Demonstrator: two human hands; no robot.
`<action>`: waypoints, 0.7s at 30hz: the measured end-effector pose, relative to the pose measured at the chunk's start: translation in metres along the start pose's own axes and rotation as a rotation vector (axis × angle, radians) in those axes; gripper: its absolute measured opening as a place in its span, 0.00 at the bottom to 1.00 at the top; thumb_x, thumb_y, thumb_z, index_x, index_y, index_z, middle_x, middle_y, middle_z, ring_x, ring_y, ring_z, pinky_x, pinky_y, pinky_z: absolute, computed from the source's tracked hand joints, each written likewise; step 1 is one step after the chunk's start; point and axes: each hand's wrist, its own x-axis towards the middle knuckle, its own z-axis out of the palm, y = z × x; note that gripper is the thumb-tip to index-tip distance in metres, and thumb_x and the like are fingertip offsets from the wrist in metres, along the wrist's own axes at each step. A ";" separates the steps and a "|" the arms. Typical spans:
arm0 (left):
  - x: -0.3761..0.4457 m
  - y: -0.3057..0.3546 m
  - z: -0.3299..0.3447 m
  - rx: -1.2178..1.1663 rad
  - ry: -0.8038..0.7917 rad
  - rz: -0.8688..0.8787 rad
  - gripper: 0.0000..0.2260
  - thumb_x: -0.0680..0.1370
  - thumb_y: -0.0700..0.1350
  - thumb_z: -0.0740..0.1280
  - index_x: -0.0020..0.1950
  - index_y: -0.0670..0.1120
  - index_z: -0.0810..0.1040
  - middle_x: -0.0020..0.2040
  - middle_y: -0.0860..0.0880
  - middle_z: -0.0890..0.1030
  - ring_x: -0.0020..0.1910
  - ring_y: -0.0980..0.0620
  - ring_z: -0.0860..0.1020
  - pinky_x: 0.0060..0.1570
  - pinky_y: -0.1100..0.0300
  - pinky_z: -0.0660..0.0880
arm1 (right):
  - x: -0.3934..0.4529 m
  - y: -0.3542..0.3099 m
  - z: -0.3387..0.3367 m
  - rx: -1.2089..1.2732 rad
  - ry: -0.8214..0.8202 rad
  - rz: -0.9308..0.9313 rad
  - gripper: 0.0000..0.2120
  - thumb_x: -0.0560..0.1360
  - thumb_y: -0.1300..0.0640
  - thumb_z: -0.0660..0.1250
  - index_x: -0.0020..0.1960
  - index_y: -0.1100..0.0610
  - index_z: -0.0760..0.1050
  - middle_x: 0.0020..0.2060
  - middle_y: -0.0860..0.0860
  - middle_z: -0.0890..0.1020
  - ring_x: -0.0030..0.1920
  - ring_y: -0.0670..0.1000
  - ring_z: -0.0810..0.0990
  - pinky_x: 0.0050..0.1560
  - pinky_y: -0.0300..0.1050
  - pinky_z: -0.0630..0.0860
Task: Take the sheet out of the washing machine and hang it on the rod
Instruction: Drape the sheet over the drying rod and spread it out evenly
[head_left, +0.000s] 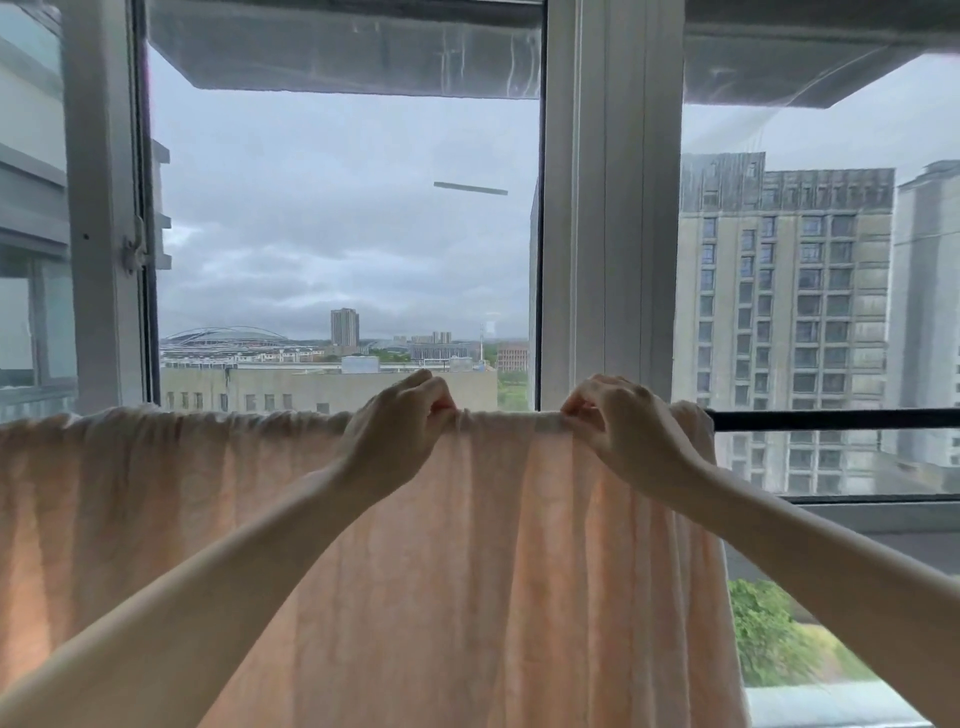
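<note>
Both forearms reach up, left hand (400, 431) and right hand (618, 426) fingers pinching the sheet (467, 571) on the rod (831, 420).

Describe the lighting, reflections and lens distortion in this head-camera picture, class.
Head view: overcast daylight backlights the sheet, which glows peach; both hands look dim against the sky; reflections streak the upper window glass; the wide lens tilts the window frames.
</note>
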 end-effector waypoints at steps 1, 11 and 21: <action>0.002 -0.002 0.001 0.005 0.000 -0.006 0.04 0.78 0.43 0.66 0.43 0.47 0.77 0.41 0.56 0.74 0.39 0.53 0.76 0.40 0.57 0.74 | 0.005 0.002 0.000 0.031 -0.008 0.024 0.03 0.74 0.58 0.70 0.48 0.54 0.80 0.42 0.47 0.82 0.41 0.47 0.80 0.47 0.50 0.80; 0.022 -0.007 0.006 0.023 0.006 -0.120 0.05 0.79 0.43 0.65 0.48 0.48 0.81 0.47 0.52 0.80 0.43 0.52 0.79 0.40 0.58 0.72 | 0.018 0.042 -0.015 0.005 0.029 0.239 0.04 0.75 0.60 0.69 0.49 0.59 0.80 0.43 0.53 0.84 0.40 0.47 0.80 0.43 0.33 0.72; 0.019 0.041 0.027 -0.183 -0.113 0.155 0.04 0.77 0.45 0.69 0.50 0.48 0.81 0.45 0.58 0.78 0.39 0.63 0.76 0.40 0.70 0.72 | -0.002 0.039 -0.025 0.053 0.051 0.120 0.10 0.78 0.52 0.64 0.53 0.56 0.79 0.49 0.48 0.82 0.51 0.47 0.79 0.49 0.34 0.72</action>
